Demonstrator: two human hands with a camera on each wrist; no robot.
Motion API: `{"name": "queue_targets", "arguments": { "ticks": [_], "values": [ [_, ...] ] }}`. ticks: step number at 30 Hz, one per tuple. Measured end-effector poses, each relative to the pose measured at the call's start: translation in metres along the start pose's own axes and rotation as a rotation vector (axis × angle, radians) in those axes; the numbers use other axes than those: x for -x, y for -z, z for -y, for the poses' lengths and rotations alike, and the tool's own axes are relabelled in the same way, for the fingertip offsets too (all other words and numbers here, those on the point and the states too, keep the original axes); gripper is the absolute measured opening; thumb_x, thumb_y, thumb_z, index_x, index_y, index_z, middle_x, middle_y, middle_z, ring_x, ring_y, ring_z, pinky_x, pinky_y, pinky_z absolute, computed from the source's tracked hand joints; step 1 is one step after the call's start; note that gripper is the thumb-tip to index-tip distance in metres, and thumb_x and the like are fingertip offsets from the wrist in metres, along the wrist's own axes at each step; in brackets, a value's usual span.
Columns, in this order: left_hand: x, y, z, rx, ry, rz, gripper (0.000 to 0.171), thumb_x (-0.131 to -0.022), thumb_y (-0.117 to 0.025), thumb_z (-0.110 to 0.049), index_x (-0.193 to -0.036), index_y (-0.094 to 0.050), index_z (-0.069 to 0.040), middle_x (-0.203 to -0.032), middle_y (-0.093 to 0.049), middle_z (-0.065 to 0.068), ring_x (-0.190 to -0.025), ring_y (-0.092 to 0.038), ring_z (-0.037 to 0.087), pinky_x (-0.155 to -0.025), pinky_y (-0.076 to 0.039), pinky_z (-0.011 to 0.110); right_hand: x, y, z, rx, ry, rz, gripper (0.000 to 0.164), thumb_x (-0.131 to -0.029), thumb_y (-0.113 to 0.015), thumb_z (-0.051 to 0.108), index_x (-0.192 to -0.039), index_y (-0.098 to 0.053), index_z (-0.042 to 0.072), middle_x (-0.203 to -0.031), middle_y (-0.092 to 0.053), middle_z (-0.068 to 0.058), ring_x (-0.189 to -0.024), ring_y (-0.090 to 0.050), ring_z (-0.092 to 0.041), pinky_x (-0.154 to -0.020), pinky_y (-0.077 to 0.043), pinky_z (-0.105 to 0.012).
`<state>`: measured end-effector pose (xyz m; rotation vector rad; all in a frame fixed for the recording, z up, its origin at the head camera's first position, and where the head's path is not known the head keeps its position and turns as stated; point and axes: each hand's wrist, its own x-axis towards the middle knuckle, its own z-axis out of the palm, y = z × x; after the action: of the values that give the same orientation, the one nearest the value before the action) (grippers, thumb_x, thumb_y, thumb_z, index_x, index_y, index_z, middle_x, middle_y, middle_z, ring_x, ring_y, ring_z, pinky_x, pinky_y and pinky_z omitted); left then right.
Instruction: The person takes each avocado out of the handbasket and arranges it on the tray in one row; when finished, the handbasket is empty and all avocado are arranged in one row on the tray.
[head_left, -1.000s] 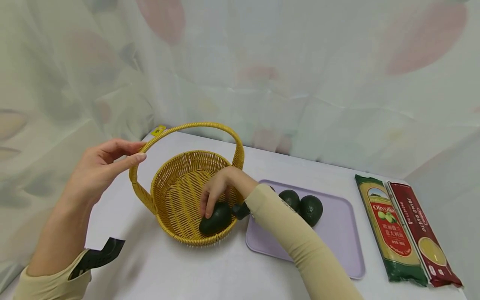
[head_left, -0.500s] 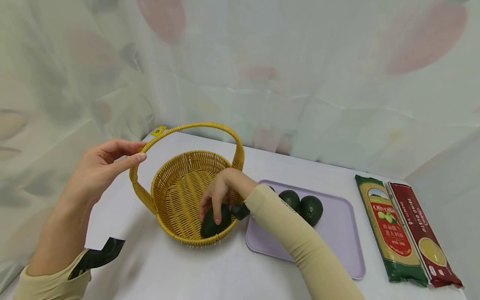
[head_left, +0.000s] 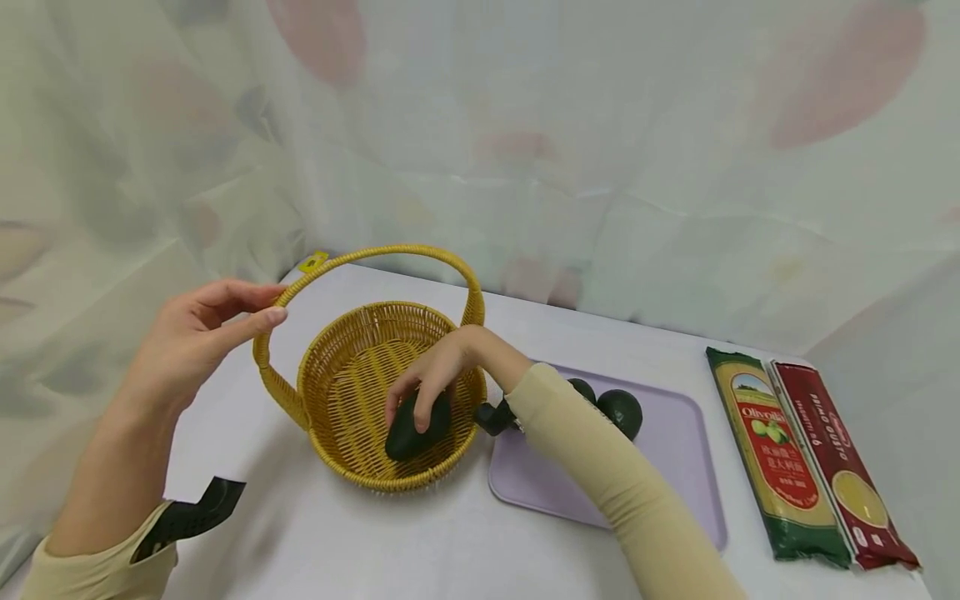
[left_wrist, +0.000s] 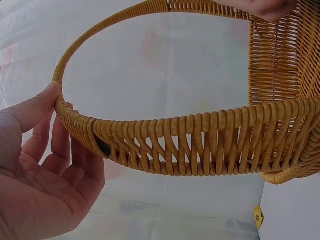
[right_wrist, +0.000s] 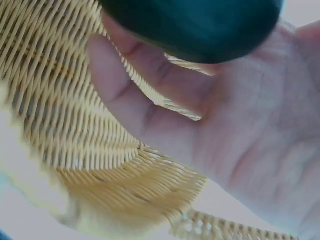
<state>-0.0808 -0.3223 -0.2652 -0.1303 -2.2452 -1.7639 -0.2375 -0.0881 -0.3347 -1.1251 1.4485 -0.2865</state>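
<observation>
A round yellow wicker basket (head_left: 352,408) stands on the white table with its tall handle (head_left: 397,248) upright. My left hand (head_left: 187,337) pinches the left side of that handle between thumb and fingers; the left wrist view shows the same hand (left_wrist: 55,170) beside the handle's curve. Inside the basket's right half, my right hand (head_left: 438,367) grips a dark green avocado (head_left: 408,437) from above. The avocado (right_wrist: 200,25) lies against the fingers in the right wrist view. Whether it touches the basket's bottom I cannot tell.
Right of the basket lies a lilac tray (head_left: 675,475), partly hidden under my right forearm. Avocados (head_left: 620,412) sit on it. Farther right are a green-and-red spaghetti bag (head_left: 780,458) and a dark red one (head_left: 843,467). A curtain hangs behind the table.
My right hand has shifted its fingers on the avocado and moved slightly left and away with it inside the basket. My left hand keeps its hold on the handle.
</observation>
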Motion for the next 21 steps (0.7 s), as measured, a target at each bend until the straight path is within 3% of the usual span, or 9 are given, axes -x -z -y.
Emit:
{"name": "queue_targets", "arguments": {
  "ticks": [5, 8, 21],
  "values": [
    [0.0, 0.001, 0.002, 0.022, 0.001, 0.003, 0.014, -0.088, -0.069, 0.003, -0.102, -0.069, 0.003, -0.107, -0.071, -0.003, -0.099, -0.062, 0.011, -0.082, -0.044, 0.017, 0.021, -0.003, 0.0, -0.01, 0.126, -0.031, 0.057, -0.083, -0.07, 0.025, -0.136, -0.051, 0.012, -0.125, -0.056, -0.001, -0.106, -0.055, -0.014, -0.086, -0.051, -0.031],
    [-0.001, 0.001, 0.002, 0.024, 0.003, 0.006, 0.015, -0.088, -0.069, 0.003, -0.103, -0.069, 0.002, -0.107, -0.071, -0.003, -0.099, -0.062, 0.011, -0.082, -0.044, 0.017, 0.036, -0.006, -0.002, 0.005, 0.154, -0.071, 0.06, -0.083, -0.072, 0.026, -0.136, -0.05, 0.01, -0.126, -0.055, 0.0, -0.108, -0.054, -0.014, -0.089, -0.05, -0.03],
    [-0.004, 0.005, 0.006, 0.055, 0.004, 0.02, 0.017, -0.088, -0.068, 0.005, -0.103, -0.071, -0.002, -0.106, -0.071, -0.003, -0.095, -0.062, 0.01, -0.08, -0.045, 0.015, 0.096, -0.031, -0.03, 0.046, 0.168, -0.225, 0.062, -0.08, -0.076, 0.03, -0.133, -0.051, 0.011, -0.125, -0.057, 0.004, -0.112, -0.054, -0.014, -0.096, -0.046, -0.031]
  ]
}}
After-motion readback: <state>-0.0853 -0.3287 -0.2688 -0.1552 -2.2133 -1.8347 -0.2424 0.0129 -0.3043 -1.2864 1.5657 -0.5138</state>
